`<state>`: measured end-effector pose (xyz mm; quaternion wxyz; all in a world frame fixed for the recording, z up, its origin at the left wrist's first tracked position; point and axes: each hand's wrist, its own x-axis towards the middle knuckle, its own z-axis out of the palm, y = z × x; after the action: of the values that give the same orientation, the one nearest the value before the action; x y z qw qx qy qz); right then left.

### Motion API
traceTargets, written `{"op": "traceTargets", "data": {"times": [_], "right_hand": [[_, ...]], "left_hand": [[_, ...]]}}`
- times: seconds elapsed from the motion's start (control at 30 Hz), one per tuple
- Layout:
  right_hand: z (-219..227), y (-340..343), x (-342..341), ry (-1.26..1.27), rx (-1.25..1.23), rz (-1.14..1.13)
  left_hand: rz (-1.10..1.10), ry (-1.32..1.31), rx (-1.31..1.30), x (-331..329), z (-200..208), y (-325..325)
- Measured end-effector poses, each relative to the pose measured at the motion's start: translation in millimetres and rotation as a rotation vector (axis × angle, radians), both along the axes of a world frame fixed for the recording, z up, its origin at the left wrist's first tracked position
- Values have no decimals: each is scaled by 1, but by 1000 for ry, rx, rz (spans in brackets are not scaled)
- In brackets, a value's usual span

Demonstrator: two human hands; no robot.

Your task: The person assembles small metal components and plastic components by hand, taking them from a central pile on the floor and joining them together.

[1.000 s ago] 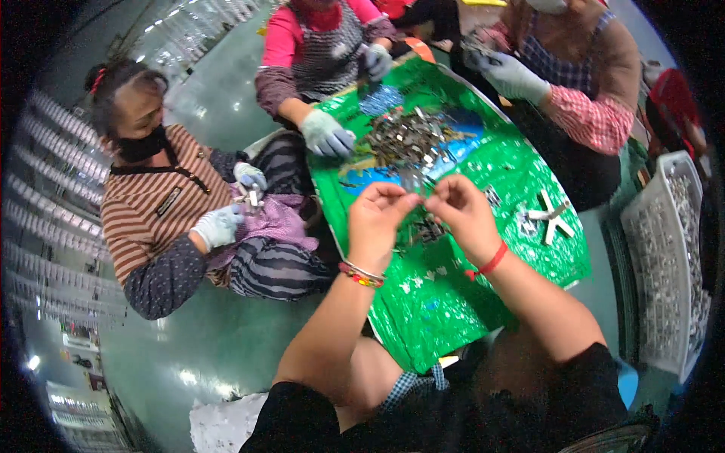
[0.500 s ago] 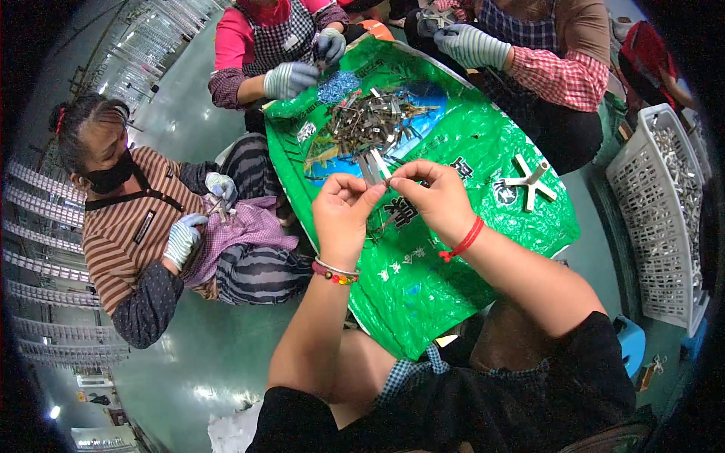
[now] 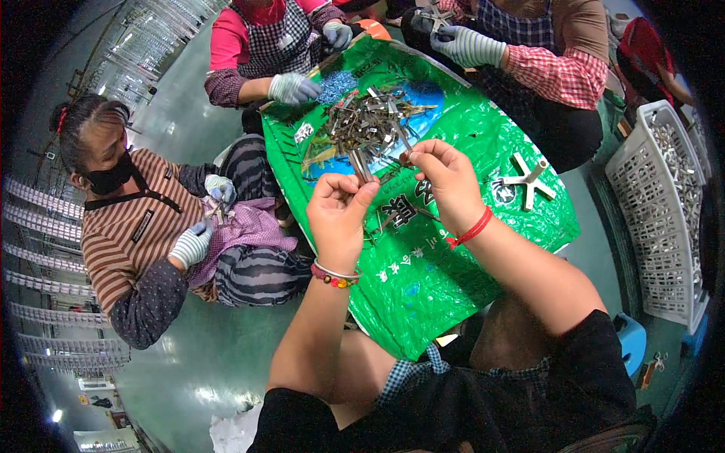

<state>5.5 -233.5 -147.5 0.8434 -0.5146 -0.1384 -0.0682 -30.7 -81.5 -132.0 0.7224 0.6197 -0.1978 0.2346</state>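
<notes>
My left hand (image 3: 338,215) is closed, thumb against fingers, on a few flat metal strips (image 3: 360,166) that point away from me. To its right, my right hand (image 3: 447,181) pinches one narrow dark metal strip (image 3: 403,137) between thumb and fingertips, apart from the left hand's strips. Just beyond both hands lies a heap of small metal pieces (image 3: 362,121) on the green plastic sheet (image 3: 445,279). A pale five-armed star-shaped metal part (image 3: 529,183) rests on the sheet at the right.
Blue small pieces (image 3: 337,87) form a pile past the heap. Co-workers' gloved hands are around the sheet: one (image 3: 294,88) beside the blue pile, others at far right and left. A white basket (image 3: 653,219) full of metal parts stands at right, near a blue stool (image 3: 629,343).
My hands have moved apart; the right one has shifted up and right with a strip. A co-worker's gloved hand at the far side has come down beside the blue pieces.
</notes>
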Motion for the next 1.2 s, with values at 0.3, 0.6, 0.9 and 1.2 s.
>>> {"op": "traceTargets", "data": {"times": [0.3, 0.6, 0.9, 1.2], "right_hand": [[5, -7, 2, 58, 181, 64], [0, 12, -13, -177, -402, -83], [-5, 6, -7, -259, -357, 128], [-6, -21, -13, -291, -408, -38]], "left_hand": [[-7, 19, 1, 0, -3, 4], [43, 77, 89, -1, -6, 3], [55, 86, 145, 3, -5, 8], [-16, 96, 63, 10, -12, -16]]}}
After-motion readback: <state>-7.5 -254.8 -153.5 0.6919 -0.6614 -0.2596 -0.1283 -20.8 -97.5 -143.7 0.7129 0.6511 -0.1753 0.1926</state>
